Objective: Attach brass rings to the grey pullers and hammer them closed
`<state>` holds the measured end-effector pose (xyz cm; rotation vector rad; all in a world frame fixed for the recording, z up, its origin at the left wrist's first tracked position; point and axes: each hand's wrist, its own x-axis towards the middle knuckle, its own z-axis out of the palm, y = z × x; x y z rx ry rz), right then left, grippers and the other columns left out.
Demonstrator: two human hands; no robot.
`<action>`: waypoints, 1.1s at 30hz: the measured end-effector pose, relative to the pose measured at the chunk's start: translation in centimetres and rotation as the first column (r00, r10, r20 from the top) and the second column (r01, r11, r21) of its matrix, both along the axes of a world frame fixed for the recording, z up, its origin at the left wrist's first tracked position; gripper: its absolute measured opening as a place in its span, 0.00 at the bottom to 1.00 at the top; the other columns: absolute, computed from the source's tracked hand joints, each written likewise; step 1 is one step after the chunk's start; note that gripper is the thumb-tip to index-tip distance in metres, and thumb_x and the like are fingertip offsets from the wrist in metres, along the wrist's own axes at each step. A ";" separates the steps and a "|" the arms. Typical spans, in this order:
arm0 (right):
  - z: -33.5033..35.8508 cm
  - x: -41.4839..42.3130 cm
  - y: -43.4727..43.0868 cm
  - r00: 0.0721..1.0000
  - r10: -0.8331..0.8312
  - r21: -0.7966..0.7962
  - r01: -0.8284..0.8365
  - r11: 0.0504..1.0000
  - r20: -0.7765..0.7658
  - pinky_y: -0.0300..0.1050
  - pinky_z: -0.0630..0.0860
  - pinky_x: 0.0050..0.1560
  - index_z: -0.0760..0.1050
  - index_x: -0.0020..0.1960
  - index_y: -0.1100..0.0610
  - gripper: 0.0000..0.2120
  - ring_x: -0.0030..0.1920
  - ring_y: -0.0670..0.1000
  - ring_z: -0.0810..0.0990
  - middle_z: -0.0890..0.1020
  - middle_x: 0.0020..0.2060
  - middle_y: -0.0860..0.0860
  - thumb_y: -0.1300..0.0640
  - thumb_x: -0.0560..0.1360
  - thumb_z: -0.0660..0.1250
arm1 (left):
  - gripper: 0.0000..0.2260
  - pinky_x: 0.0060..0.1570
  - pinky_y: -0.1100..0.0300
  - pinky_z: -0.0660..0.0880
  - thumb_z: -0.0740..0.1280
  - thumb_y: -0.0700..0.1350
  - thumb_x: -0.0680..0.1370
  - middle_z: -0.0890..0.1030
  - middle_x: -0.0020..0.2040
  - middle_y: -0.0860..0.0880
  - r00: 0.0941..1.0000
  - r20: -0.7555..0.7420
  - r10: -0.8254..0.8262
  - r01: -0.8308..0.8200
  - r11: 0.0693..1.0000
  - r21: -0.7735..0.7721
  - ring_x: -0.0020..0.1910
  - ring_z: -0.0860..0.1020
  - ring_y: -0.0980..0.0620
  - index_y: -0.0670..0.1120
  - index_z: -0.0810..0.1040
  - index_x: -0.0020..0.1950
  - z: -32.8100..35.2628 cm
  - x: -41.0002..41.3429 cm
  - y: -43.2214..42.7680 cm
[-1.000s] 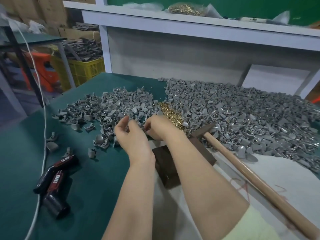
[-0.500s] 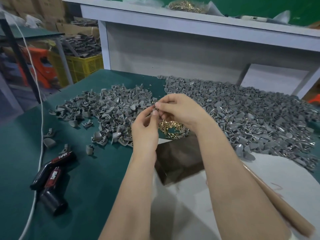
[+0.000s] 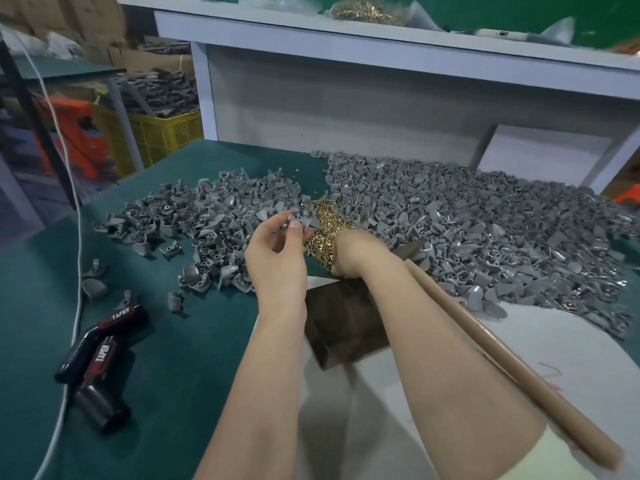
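Wooden hammer handle point(image 3: 502, 358) lying just right of dark block point(image 3: 346, 327), left hand point(image 3: 277, 258) beyond block's left corner pinching one grey puller point(image 3: 305, 223), right hand point(image 3: 353, 254) at block's far edge against brass rings point(image 3: 325, 220), fingers hidden, grip indeterminate, loose puller heaps point(image 3: 467, 209) beyond block.

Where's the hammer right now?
Head view, right side: the hammer lies on the table, handle slanting from lower right up to its head beside the right hand, at the edge of the big grey puller pile.
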<state>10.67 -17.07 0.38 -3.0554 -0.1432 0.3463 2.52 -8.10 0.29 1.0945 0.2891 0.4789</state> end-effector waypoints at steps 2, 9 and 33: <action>-0.5 0.3 0.4 0.999 -0.009 0.010 0.009 1.000 0.050 0.47 0.72 0.46 0.72 0.42 0.61 0.04 0.42 0.57 0.72 0.72 0.42 0.55 0.62 0.73 0.66 | 0.05 0.46 0.67 0.76 0.64 0.39 0.79 0.82 0.44 0.54 1.000 -0.008 0.009 -0.009 1.000 -0.015 0.42 0.83 0.61 0.48 0.77 0.52 0.0 0.0 0.1; -1.4 0.9 0.6 0.990 0.014 0.086 -0.027 0.996 0.142 0.47 0.73 0.47 0.72 0.43 0.57 0.02 0.42 0.57 0.73 0.74 0.41 0.55 0.61 0.74 0.65 | 0.03 0.47 0.65 0.76 0.67 0.41 0.78 0.82 0.40 0.52 1.000 -0.012 0.009 -0.008 1.000 0.020 0.40 0.82 0.59 0.48 0.75 0.47 0.0 -0.2 0.0; -0.8 -9.7 -8.1 0.907 -0.275 0.848 -0.144 0.509 0.320 0.49 0.78 0.51 0.75 0.39 0.50 0.11 0.43 0.52 0.81 0.82 0.38 0.50 0.64 0.73 0.69 | 0.04 0.53 0.53 0.61 0.68 0.50 0.75 0.74 0.48 0.54 0.934 -0.321 -0.156 0.343 0.146 0.928 0.53 0.74 0.50 0.56 0.75 0.41 0.0 -2.1 -2.9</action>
